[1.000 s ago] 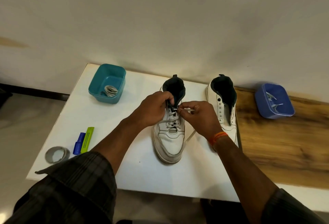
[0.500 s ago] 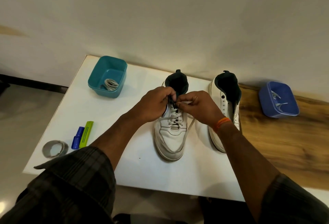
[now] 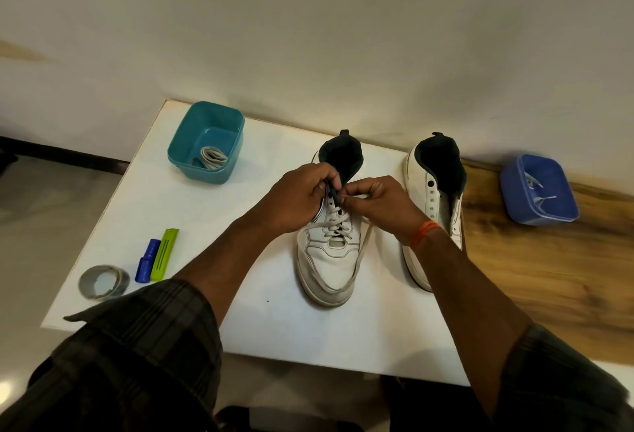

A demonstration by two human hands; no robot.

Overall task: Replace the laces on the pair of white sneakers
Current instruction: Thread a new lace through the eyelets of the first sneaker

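Note:
Two white sneakers with dark linings stand toes toward me on the white table (image 3: pixel 260 321). The left sneaker (image 3: pixel 329 260) is laced most of the way up with a grey-white lace (image 3: pixel 360 260) whose loose end trails down past its right side to the toe. My left hand (image 3: pixel 298 198) and my right hand (image 3: pixel 380 201) meet over its top eyelets, both pinching the lace. The right sneaker (image 3: pixel 432 191) has bare eyelets and no lace; my right wrist covers its front part.
A teal tub (image 3: pixel 206 143) with a folded lace stands at the back left. A blue tub (image 3: pixel 538 191) with lace pieces sits on the wooden surface (image 3: pixel 549 277) to the right. A grey tape roll (image 3: pixel 103 282), a blue marker (image 3: pixel 147 261) and a green tool (image 3: pixel 164 255) lie front left.
My hands stay at the top eyelets of the left sneaker, the fingertips drawn closer together. The view has shifted a little.

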